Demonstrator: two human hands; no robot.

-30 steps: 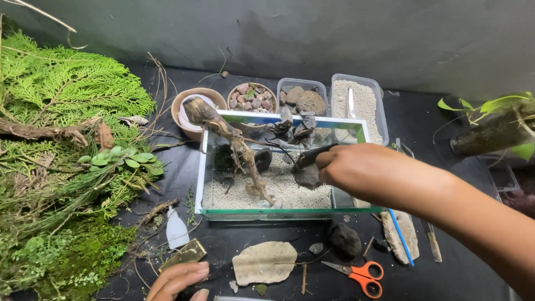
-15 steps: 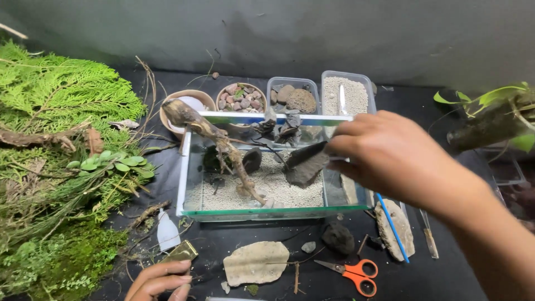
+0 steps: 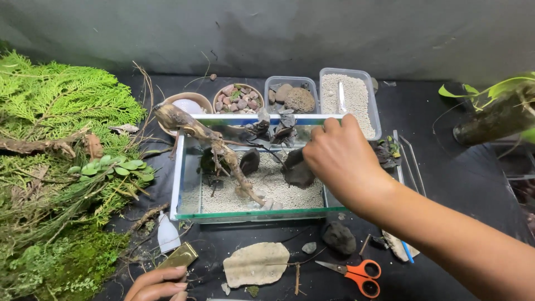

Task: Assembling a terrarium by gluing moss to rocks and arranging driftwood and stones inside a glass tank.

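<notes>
Inside the glass tank point(image 3: 189, 167), right hand point(image 3: 340, 161) grasps a dark stone point(image 3: 298, 173) on pale gravel point(image 3: 278, 192) beside driftwood point(image 3: 217, 147); left hand point(image 3: 159, 284) rests released on the tabletop point(image 3: 446, 111) near orange scissors point(image 3: 356, 273).

small white squeeze bottle point(image 3: 168, 235), gold rectangular packet point(image 3: 179, 257) beside it, front-left of glass tank point(image 3: 184, 167)

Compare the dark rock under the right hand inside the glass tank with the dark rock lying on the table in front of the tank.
The rock in the tank sits on pale gravel with the right hand on it; the rock on the table lies untouched on the black surface. The rock in the tank looks larger and partly hidden by the fingers; the rock on the table is in full view. Both are dark, rough and irregular.
</notes>
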